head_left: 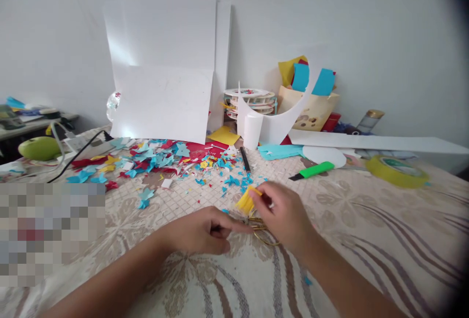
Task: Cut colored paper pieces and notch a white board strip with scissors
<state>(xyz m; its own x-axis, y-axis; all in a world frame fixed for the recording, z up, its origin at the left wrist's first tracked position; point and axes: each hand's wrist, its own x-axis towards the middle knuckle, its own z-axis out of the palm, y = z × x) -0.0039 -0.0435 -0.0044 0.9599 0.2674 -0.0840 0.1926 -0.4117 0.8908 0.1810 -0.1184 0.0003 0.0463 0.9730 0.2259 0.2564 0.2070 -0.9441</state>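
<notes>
My right hand is closed in a pinch on a folded piece of yellow paper, holding it just above the tablecloth. Under it lie what look like gold-handled scissors; a loop shows, and the rest is partly hidden by my hands. My left hand is low over the cloth with its index finger stretched out to the gold metal and its other fingers loosely curled. Nothing shows in its grasp. Cut blue paper scraps lie just beyond both hands.
Paper flowers and scraps cover the back left. A black pen, a green utility knife and a yellow tape roll lie behind and right. White boards lean on the wall beside a paper-filled bag.
</notes>
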